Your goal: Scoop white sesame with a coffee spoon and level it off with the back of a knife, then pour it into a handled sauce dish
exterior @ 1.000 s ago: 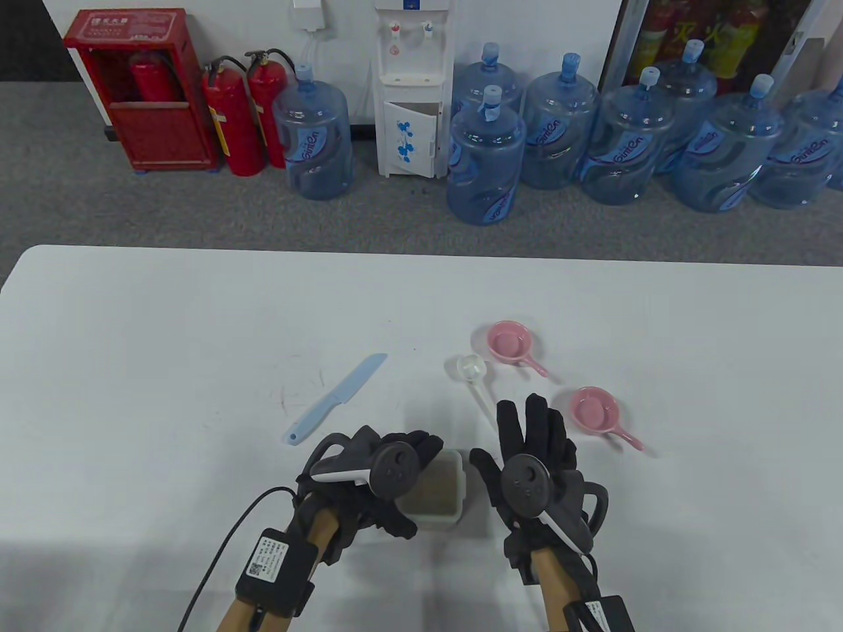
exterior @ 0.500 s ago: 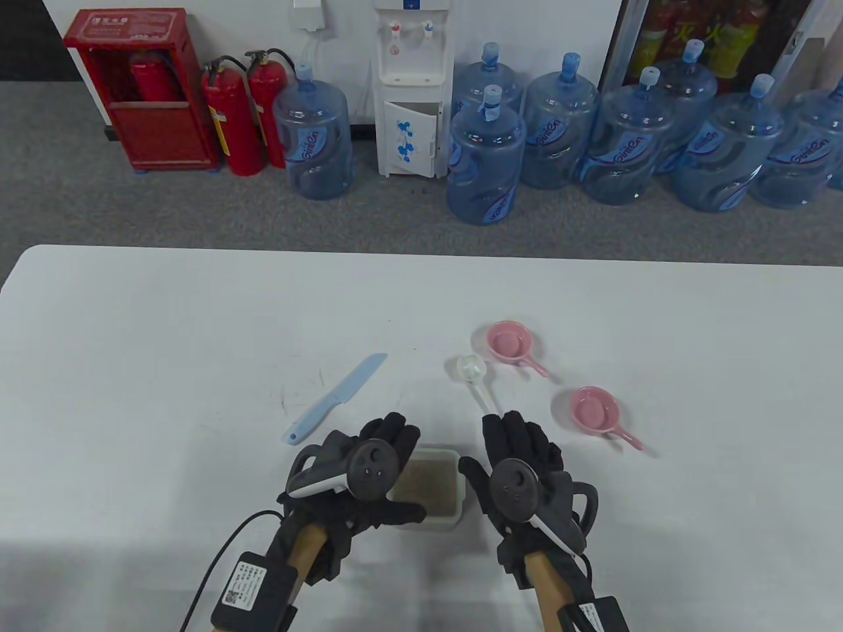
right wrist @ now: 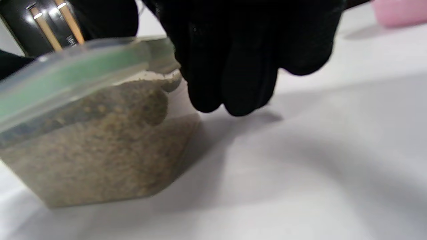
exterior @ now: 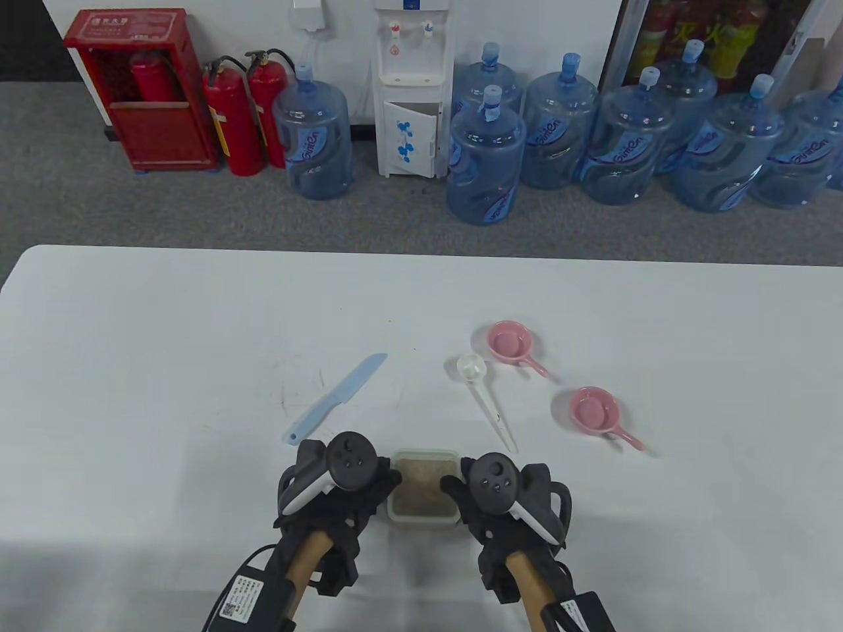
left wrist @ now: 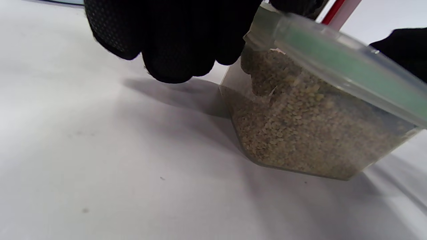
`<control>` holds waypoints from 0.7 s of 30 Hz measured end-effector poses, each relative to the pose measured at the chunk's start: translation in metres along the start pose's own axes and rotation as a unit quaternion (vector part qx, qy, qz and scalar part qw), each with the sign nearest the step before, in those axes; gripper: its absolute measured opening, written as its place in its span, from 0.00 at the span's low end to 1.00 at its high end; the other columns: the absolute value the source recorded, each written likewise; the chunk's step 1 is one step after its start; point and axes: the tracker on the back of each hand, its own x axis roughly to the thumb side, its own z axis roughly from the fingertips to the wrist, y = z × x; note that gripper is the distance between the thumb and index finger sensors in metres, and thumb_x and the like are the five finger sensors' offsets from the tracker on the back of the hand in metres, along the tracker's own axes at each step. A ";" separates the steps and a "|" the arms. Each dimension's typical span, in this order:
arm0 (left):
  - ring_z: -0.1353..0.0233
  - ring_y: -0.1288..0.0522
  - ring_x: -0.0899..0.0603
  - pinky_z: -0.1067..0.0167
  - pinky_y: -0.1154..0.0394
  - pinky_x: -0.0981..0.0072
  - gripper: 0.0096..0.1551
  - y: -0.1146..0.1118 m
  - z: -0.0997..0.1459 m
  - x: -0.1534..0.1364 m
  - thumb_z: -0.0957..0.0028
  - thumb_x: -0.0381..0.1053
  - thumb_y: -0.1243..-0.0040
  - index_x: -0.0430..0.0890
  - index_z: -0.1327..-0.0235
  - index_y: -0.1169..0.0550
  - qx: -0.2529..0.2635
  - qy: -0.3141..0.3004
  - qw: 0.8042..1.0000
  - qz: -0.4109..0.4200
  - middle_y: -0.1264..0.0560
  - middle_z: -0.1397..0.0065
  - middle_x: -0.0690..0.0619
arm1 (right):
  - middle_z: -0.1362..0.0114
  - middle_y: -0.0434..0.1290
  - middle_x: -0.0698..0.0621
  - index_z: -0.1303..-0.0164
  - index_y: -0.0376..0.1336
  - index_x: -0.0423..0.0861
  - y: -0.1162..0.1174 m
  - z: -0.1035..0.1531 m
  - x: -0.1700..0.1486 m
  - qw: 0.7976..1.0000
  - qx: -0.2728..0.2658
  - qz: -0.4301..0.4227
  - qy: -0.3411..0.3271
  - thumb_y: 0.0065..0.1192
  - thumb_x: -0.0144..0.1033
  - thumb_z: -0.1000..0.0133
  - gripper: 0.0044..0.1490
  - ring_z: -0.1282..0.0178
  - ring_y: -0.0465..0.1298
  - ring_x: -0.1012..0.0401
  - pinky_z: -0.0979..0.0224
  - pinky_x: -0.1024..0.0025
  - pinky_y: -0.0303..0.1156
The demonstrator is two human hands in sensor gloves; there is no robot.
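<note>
A clear tub of white sesame (exterior: 423, 486) stands near the table's front edge, with a translucent green-rimmed lid on it. My left hand (exterior: 369, 497) is at its left side and my right hand (exterior: 464, 500) at its right. In the left wrist view the curled fingers (left wrist: 173, 43) hang at the lid's edge over the tub (left wrist: 317, 133). The right wrist view shows the fingers (right wrist: 233, 66) curled over the lid corner of the tub (right wrist: 93, 143). A white coffee spoon (exterior: 484, 395), a pale blue knife (exterior: 337, 397) and two pink handled dishes (exterior: 508, 342) (exterior: 593, 408) lie beyond.
The white table (exterior: 164, 329) ends at a far edge, with grey carpet behind it. Water bottles (exterior: 486, 158), a dispenser and fire extinguishers stand by the wall. One pink dish (right wrist: 400, 13) shows at the right wrist view's top right corner.
Both hands drew back toward me and curled down onto the tub's two sides. The right hand came off the spoon handle's end, and the left hand no longer covers the tub's top.
</note>
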 end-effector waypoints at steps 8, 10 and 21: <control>0.33 0.22 0.39 0.32 0.29 0.42 0.31 -0.001 -0.007 -0.010 0.35 0.58 0.54 0.40 0.27 0.29 -0.065 0.005 0.992 0.111 0.28 0.26 0.40 | 0.37 0.80 0.39 0.26 0.66 0.32 0.001 -0.002 0.000 0.998 0.017 -0.049 0.027 0.57 0.51 0.35 0.40 0.44 0.82 0.51 0.33 0.45 0.73; 0.34 0.22 0.40 0.32 0.28 0.42 0.32 -0.001 -0.009 -0.008 0.35 0.59 0.56 0.40 0.27 0.30 -0.088 0.013 0.993 0.082 0.28 0.26 0.41 | 0.36 0.80 0.38 0.26 0.65 0.32 0.000 -0.001 0.000 0.998 0.025 -0.048 0.032 0.57 0.51 0.35 0.40 0.43 0.82 0.50 0.33 0.45 0.73; 0.35 0.22 0.42 0.32 0.28 0.44 0.28 0.000 -0.006 -0.011 0.36 0.61 0.51 0.44 0.33 0.31 -0.061 0.036 0.992 0.104 0.29 0.28 0.45 | 0.33 0.78 0.36 0.23 0.63 0.32 0.002 -0.001 0.000 0.994 0.036 -0.083 0.061 0.57 0.49 0.35 0.40 0.42 0.81 0.49 0.33 0.44 0.73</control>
